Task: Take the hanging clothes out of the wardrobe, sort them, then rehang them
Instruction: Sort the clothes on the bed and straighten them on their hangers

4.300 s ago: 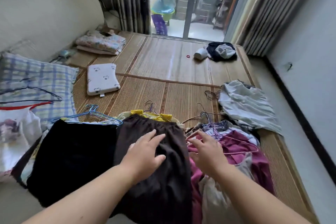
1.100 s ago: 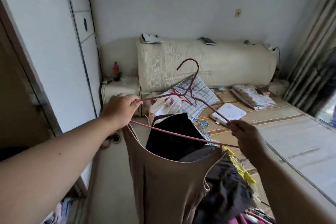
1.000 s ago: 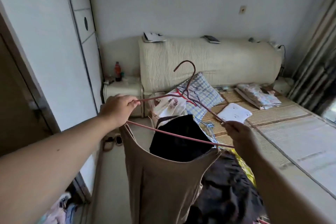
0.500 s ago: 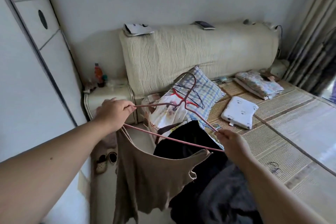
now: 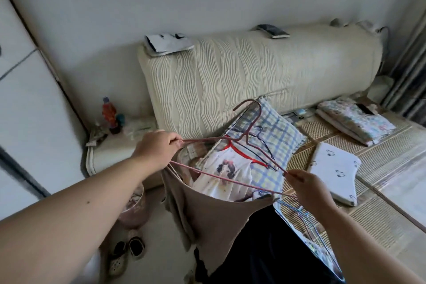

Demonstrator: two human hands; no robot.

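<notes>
Hanger (image 5: 243, 137) w/ tan top (image 5: 219, 214) lower now

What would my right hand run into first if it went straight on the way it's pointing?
Likely the checked pillow, just past the pink hanger that the right hand pinches; depth is unclear from this one view.

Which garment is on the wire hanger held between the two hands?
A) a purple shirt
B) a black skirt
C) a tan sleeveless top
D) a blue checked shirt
C: the tan sleeveless top hangs from the red wire hanger, which the left hand grips at one end and the right hand pinches at the other.
</notes>
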